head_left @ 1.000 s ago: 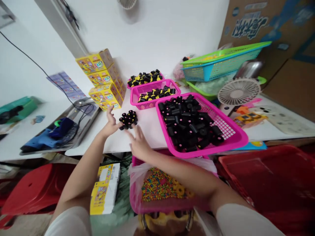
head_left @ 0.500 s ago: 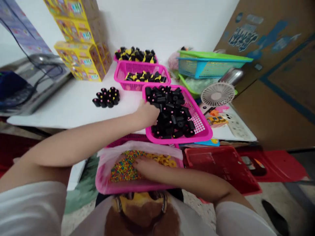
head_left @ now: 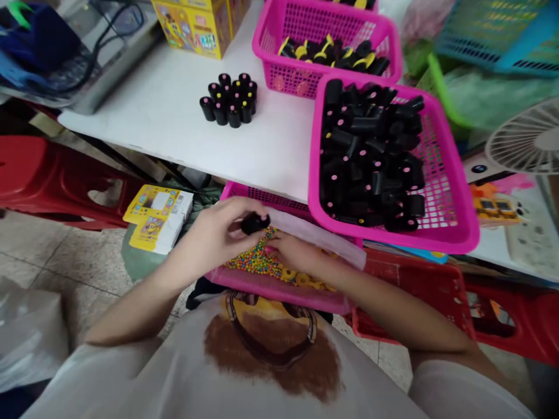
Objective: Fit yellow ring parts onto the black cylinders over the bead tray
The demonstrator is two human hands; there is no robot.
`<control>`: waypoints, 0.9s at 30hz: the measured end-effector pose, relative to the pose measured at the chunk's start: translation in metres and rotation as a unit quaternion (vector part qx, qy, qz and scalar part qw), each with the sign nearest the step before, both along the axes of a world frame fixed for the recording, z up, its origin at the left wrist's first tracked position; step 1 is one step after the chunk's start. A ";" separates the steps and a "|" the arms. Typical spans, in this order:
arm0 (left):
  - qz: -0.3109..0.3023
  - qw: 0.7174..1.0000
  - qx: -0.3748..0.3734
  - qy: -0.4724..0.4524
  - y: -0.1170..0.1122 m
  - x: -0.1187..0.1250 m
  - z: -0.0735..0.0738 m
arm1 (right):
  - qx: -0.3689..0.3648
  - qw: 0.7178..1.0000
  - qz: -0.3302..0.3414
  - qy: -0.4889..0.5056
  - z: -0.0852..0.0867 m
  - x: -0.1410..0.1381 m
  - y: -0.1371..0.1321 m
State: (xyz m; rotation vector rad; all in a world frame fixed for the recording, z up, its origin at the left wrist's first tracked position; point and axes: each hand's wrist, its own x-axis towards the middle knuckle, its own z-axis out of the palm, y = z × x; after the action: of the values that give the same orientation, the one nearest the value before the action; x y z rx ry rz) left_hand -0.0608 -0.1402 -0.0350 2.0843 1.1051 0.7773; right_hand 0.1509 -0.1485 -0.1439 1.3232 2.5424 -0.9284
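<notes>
Between the thumb and fingers of my left hand (head_left: 218, 230) is a small black plastic cylinder (head_left: 251, 224), held above the lined pink basket (head_left: 323, 299) at my lap. My right hand (head_left: 290, 250) is low in that basket, its fingers curled together at the small multicoloured beads (head_left: 253, 262); what they pinch, if anything, is too small to make out. Yellow ring-shaped pieces (head_left: 303, 279) lie beside the beads, partly under my right wrist. On the table edge, a magenta basket (head_left: 449, 233) holds many black cylinders (head_left: 371, 151), several showing pink or yellow dots.
A group of upright black cylinders (head_left: 229, 102) stands on the white table (head_left: 174, 110). Behind is another pink basket (head_left: 288, 75) with black-and-yellow pieces. A fan (head_left: 533, 139) stands at right, yellow boxes (head_left: 192, 29) at back left, red stools (head_left: 56, 180) below.
My left hand has come back from the magenta basket with a black cylinder, now over the beads. My right hand stays at the beads. The view has tilted down and turned left.
</notes>
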 end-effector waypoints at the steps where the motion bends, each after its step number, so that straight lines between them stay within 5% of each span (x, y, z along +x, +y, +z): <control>1: 0.023 0.999 -0.042 -0.022 -0.008 -0.009 -0.020 | -0.002 1.000 -0.002 0.000 0.002 0.003 0.002; 4: 0.043 0.990 -0.128 -0.037 -0.028 -0.025 -0.066 | -0.004 1.000 -0.010 -0.019 0.007 0.004 0.005; 7: 0.045 0.991 -0.125 0.014 -0.038 -0.028 -0.083 | -0.008 0.999 -0.008 -0.049 0.006 -0.010 0.000; 15: 0.050 0.997 -0.053 0.028 -0.038 -0.030 -0.078 | -0.056 0.998 0.041 -0.002 -0.010 -0.047 -0.003; 21: 0.034 0.996 -0.050 0.058 -0.044 -0.040 -0.070 | -0.073 0.993 0.052 0.079 -0.015 -0.029 0.004; 27: 0.027 0.986 -0.088 0.141 -0.045 -0.035 -0.072 | -0.047 0.971 -0.037 0.233 0.008 -0.006 -0.009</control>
State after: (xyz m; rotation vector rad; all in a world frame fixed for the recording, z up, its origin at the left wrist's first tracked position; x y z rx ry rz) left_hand -0.0958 -0.1851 -0.1072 2.0621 1.3351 0.3996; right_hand 0.1454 -0.1577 -0.1358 1.3065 2.7403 -1.5112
